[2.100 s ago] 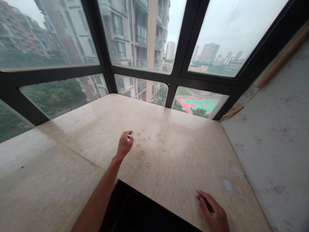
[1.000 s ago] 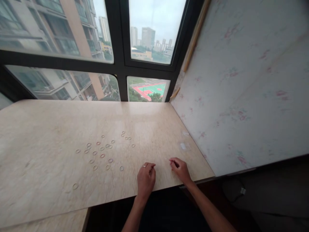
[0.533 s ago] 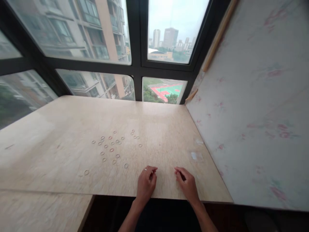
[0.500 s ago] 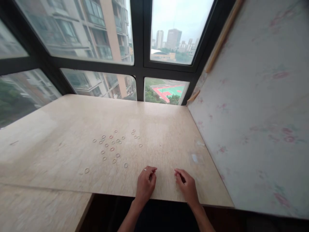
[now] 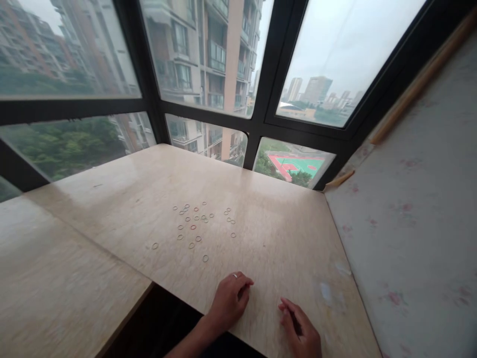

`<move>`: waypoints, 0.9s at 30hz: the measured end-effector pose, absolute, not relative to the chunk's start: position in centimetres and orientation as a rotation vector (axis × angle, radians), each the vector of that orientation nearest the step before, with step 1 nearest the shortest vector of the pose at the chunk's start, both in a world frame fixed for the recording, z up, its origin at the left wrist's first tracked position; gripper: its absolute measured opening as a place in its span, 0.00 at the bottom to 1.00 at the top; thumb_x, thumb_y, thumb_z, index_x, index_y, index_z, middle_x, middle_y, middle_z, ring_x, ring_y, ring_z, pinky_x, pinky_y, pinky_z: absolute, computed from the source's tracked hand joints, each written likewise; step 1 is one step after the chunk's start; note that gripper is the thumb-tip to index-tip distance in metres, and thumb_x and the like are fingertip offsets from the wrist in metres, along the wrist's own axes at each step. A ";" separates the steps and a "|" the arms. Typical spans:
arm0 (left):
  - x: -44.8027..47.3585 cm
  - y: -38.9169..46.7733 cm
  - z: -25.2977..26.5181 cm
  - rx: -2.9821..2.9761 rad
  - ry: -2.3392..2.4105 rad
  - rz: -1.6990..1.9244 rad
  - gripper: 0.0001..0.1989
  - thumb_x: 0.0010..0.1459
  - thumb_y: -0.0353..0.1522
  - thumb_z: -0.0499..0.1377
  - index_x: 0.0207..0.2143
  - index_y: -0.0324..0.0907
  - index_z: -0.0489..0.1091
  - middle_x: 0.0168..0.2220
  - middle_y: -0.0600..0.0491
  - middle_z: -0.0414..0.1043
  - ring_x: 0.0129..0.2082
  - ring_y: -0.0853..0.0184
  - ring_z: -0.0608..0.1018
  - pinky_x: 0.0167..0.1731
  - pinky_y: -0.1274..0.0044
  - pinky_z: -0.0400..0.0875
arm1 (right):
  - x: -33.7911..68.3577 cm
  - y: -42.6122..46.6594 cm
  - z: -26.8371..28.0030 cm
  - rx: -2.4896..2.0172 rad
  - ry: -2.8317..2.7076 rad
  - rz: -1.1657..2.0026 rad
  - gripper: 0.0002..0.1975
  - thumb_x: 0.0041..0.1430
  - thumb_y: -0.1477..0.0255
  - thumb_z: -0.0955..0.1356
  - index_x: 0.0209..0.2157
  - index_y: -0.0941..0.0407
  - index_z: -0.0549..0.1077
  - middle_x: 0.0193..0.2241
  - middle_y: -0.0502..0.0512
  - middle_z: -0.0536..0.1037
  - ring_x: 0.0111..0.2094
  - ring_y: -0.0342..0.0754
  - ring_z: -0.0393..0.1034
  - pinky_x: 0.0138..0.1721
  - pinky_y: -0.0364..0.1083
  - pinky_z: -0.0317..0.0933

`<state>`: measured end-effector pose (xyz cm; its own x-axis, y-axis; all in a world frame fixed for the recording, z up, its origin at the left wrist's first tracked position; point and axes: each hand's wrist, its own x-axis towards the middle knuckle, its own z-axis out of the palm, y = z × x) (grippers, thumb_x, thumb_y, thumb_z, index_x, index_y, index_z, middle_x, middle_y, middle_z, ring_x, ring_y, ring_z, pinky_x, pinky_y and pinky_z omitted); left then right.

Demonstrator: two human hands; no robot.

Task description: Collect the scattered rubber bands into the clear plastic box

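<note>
Your left hand (image 5: 231, 300) and right hand (image 5: 303, 329) sit apart near the edge of the desk (image 5: 279, 223). Fingers (image 5: 246, 280) curl inward; whether they pinch anything, I can't tell. The rings (image 5: 193, 227) lie farther in.

Home rm: floral wallpaper (image 5: 406, 243), apt bldg (image 5: 234, 54) outside.

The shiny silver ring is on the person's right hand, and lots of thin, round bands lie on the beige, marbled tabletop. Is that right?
Not quite: the head view shows the shiny silver ring on the person's left hand. Lots of thin, round bands do lie on the beige, marbled tabletop.
</note>
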<state>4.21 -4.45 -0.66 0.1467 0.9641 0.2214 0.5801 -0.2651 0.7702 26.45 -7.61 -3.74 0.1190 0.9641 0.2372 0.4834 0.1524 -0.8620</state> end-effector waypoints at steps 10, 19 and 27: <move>4.1 -5.0 -1.4 1.777 1.449 1.147 0.12 0.56 0.23 0.52 0.38 0.41 0.71 0.34 0.50 0.73 0.33 0.66 0.74 0.33 0.76 0.67 | 26.1 -6.7 -2.5 -1.512 -1.315 1.036 0.19 0.51 0.56 0.70 0.38 0.55 0.80 0.34 0.59 0.82 0.34 0.53 0.78 0.35 0.46 0.73; 3.4 -5.3 -1.1 1.793 1.336 1.141 0.13 0.52 0.20 0.52 0.35 0.42 0.72 0.32 0.52 0.73 0.32 0.68 0.72 0.33 0.77 0.64 | 19.2 -2.1 2.7 -1.212 -1.430 1.265 0.18 0.54 0.58 0.69 0.40 0.57 0.77 0.32 0.58 0.80 0.29 0.48 0.74 0.29 0.45 0.69; 3.3 -5.4 -1.3 1.762 1.335 1.183 0.13 0.54 0.20 0.51 0.36 0.41 0.71 0.33 0.52 0.73 0.32 0.67 0.73 0.32 0.77 0.64 | 18.0 0.1 2.2 -1.124 -1.614 1.314 0.15 0.57 0.63 0.67 0.42 0.56 0.76 0.33 0.56 0.79 0.29 0.46 0.73 0.32 0.47 0.69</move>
<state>3.26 -5.44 -1.33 0.0863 0.9552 0.2832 0.3957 -0.2937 0.8702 18.04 0.11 2.22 -0.3268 0.9447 0.0258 0.1666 0.0844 -0.9824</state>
